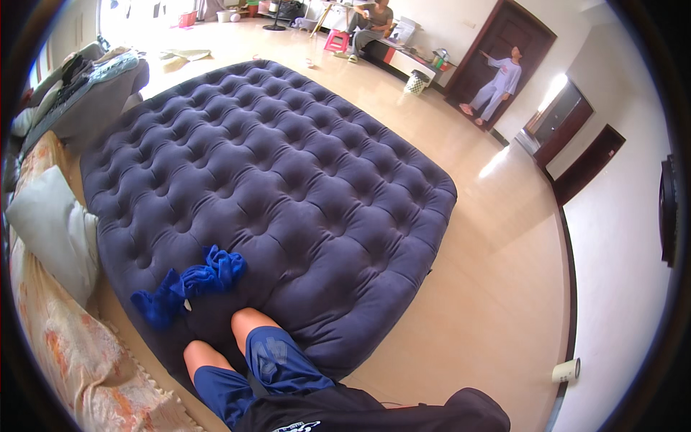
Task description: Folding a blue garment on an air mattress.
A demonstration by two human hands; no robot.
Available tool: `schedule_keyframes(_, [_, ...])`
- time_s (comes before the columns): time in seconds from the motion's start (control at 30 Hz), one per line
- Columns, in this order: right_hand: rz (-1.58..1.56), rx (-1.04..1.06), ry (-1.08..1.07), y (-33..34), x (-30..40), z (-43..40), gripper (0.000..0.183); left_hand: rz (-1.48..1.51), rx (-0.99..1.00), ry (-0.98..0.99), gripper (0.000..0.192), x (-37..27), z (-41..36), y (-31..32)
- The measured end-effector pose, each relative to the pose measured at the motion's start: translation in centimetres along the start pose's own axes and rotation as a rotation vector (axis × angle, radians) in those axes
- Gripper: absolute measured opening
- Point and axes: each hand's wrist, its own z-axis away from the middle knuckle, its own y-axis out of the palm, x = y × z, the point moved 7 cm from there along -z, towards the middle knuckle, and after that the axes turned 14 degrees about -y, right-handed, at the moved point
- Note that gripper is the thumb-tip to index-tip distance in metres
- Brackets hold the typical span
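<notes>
Neither of my hands is in view; only a black sleeve [475,407] shows at the lower right. A large dark purple-grey tufted air mattress [264,178] lies on the floor before me, plump and dimpled. My bare knees and blue shorts [286,359] are over its near end. Left of my knees, a crumpled bright blue cloth [202,278] is strewn across the mattress, with a small white tag beside it.
On the left are a sofa with a patterned cover [81,345], a grey-white pillow [54,232] and piled clothes [81,70]. One person [372,24] sits at the back; another [499,81] stands by a dark door. A checkered bin [416,82] and a pale cylinder [566,371] stand rightward.
</notes>
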Motion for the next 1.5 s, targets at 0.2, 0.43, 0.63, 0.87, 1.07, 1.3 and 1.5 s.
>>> schedule_keyframes(0.2, [0.007, -0.013, -0.001, 0.0, -0.1, 1.9, 0.031, 0.017, -0.005, 0.008, 0.027, 0.4, 1.5, 0.3])
schedule_keyframes(0.43, [0.038, -0.002, -0.008, -1.3, 0.3, 1.5, 0.032, 0.053, -0.032, -0.007, 0.027, 2.3, 2.5, 1.8])
schedule_keyframes(0.63, [0.040, 0.014, 0.003, -2.1, 0.8, -0.3, 0.032, 0.123, -0.047, -0.042, 0.027, 4.3, 3.2, 2.4])
schedule_keyframes(0.87, [0.036, 0.036, 0.040, -2.3, 1.4, -0.3, 0.033, 0.178, -0.016, -0.120, 0.028, 6.3, 5.1, 3.6])
schedule_keyframes(1.07, [0.054, 0.064, 0.075, -3.5, 1.4, -0.9, 0.033, 0.221, 0.079, -0.224, 0.028, 9.0, 6.8, 7.3])
schedule_keyframes(1.3, [0.135, 0.047, 0.116, -6.1, 4.3, -1.6, 0.034, 0.073, 0.439, -0.174, 0.028, 15.4, 13.0, 12.1])
schedule_keyframes(1.5, [0.572, -0.275, -0.537, -12.4, 25.9, -15.1, 0.026, 0.468, -0.361, -0.146, 0.023, 11.6, -0.1, -6.4])
